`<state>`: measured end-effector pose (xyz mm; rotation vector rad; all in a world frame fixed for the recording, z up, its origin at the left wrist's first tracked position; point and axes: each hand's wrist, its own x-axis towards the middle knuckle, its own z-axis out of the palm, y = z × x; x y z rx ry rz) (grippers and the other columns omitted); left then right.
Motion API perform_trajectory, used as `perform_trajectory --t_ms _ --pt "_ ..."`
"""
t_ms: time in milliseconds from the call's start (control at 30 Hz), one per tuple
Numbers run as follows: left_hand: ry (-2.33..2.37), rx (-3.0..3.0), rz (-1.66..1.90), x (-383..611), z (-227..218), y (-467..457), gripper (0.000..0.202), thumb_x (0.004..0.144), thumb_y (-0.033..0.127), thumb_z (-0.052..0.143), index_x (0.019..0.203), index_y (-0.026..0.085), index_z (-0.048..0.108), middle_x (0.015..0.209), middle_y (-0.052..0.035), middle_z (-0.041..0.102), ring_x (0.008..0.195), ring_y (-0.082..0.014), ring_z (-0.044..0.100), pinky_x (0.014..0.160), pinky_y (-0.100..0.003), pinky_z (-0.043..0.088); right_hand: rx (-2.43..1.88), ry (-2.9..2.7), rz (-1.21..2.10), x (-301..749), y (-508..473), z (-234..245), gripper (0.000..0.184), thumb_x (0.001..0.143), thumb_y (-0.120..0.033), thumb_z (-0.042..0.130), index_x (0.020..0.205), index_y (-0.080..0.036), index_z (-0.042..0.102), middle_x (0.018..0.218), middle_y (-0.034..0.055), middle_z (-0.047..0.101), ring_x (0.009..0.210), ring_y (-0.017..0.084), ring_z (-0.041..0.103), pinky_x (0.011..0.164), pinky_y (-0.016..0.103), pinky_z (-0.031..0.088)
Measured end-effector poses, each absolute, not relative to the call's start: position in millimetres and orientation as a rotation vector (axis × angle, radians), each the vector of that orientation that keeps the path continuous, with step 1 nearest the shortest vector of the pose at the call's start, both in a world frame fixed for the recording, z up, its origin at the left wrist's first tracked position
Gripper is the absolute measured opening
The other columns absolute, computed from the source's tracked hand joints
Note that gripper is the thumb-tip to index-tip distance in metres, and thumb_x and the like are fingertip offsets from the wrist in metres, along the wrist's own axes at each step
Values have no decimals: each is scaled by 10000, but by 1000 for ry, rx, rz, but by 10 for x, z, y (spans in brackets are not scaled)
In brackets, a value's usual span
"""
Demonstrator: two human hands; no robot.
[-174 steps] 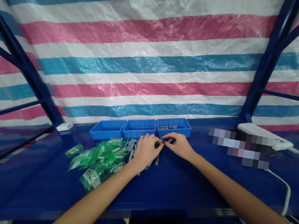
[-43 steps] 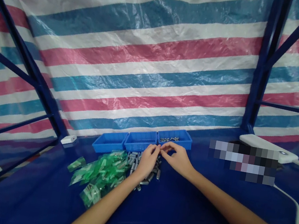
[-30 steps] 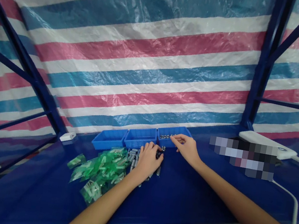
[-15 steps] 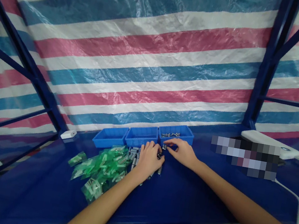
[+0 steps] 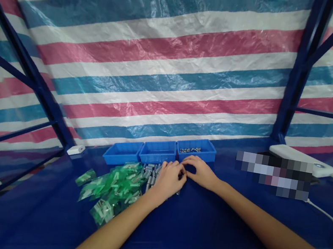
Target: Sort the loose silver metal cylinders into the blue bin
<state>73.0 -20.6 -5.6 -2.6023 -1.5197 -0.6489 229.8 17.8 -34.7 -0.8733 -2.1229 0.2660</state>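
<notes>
My left hand is curled at the right side of a pile of small grey metal cylinders, covering part of it. Between its thumb and fingers something small and dark shows, too small to name. Close against it, my right hand has thumb and fingers pinched together, its tips meeting the left hand's fingers. What the right fingertips hold is hidden. Both hands are in front of the right blue bin, which has several small shiny metal pieces in it.
Left of the cylinders lie green-tinted plastic packets. The middle blue bin and left blue bin stand side by side behind. A white adapter is at left; a white power bank with cables is at right, by a blurred-out patch.
My left hand has shifted slightly right, and the hands have come together. The small metal piece at my right fingertips earlier is now hidden.
</notes>
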Motion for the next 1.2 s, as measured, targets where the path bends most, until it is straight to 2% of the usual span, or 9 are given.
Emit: perform_trajectory --t_ms 100,200,367,767,867,1000,1200 --pt "-1512 -2627 -681 738 -44 -214 117 796 199 470 761 192 581 820 -34 593 794 -190 550 732 -327 284 -875 -2134 295 2300 172 -344 280 726 -109 570 967 -219 661 1030 60 655 982 214 578 873 384 439" --pt "-1541 -2629 -713 740 -38 -220 128 800 199 466 760 190 587 813 -27 583 787 -185 557 731 -326 282 -872 -2159 331 2302 148 -306 285 717 -84 554 941 -215 673 962 44 679 922 199 608 850 352 447" --pt "-1597 -2564 -787 737 -40 -219 153 821 221 449 767 197 591 798 -15 580 786 -177 562 727 -327 276 -952 -2123 379 2309 131 -270 268 737 -126 540 935 -229 688 914 32 688 828 179 626 740 297 469" --pt "-1693 -2425 -913 701 -53 -190 103 822 245 479 841 211 574 851 8 625 824 -161 571 739 -317 277 -1079 -1945 448 2281 91 -228 211 707 -172 576 873 -227 695 848 10 699 738 155 639 655 254 480" --pt "-1729 -2446 -1038 706 -35 -191 159 874 300 420 911 220 553 862 17 638 809 -152 575 758 -320 282 -1062 -1719 628 2254 99 -192 199 698 -196 599 875 -188 689 811 30 698 701 150 637 651 256 495" --pt "-1712 -2491 -1167 716 -14 -190 272 926 366 305 914 220 534 836 26 634 802 -143 570 785 -321 291 -1057 -1413 1063 2229 49 -102 277 709 -254 629 971 -174 670 848 55 700 775 162 641 611 235 501" --pt "-1651 -2560 -1186 719 -10 -186 285 919 407 325 863 211 524 840 30 623 776 -136 552 770 -311 304 -974 -1264 1332 2207 -65 -22 321 717 -257 659 1035 -209 653 952 44 693 812 132 631 625 198 486"
